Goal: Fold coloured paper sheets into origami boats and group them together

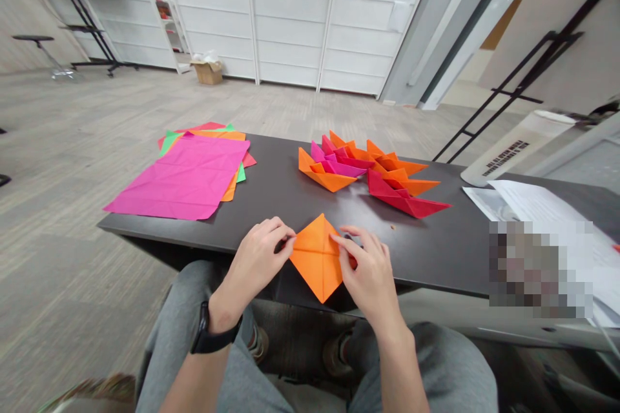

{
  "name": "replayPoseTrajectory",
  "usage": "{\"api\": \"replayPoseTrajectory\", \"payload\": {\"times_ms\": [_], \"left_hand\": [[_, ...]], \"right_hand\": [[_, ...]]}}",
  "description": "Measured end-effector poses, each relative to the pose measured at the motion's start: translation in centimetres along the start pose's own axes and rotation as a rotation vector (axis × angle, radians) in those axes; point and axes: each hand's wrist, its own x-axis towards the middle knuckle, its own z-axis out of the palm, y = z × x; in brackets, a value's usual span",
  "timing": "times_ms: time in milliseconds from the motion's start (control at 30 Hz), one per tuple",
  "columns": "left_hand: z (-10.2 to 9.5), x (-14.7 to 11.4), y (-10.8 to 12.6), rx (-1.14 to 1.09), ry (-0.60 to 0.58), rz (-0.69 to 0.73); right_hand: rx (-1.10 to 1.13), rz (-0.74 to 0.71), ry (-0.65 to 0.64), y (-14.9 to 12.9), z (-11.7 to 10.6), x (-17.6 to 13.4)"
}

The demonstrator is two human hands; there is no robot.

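The left hand (264,248) and, though fingertips are partly hidden, apparently the right hand (369,264) grip the orange folded paper (316,261) at the tabletop's (271,184) near edge, where uneven pulling could skew its creases.

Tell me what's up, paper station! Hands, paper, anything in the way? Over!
Left hand: pinching left corner. Right hand: fingers on right side. Orange paper: creased diamond. Boat-like paper shapes: beyond it, apart from both hands. Over.

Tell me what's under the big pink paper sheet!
Beneath the pink sheet, edges of orange paper, green paper and red paper peek out over the smooth dark-grey table. Their middles are covered, so I can't tell how many sheets there are.
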Motion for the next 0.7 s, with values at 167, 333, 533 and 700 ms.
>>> {"api": "replayPoseTrajectory", "payload": {"times_ms": [167, 333, 533, 700], "left_hand": [[0.3, -0.4, -0.5, 0.025, 0.023, 0.193], [0.1, -0.7, 0.1, 0.179, -0.128, 0.322], [-2.5, -2.3, 0.6, 0.426, -0.3, 0.386], [-4.9, -2.5, -1.4, 0.52, -0.392, 0.498]], "right_hand": [[0.081, -0.183, -0.073, -1.6, -0.2, -0.3], [0.12, -0.145, -0.245, -2.6, -0.1, -0.3], [0.143, -0.073, -0.267, -2.9, -0.4, -0.2], [0.16, -0.079, -0.253, -2.8, -0.2, -0.3]]}}
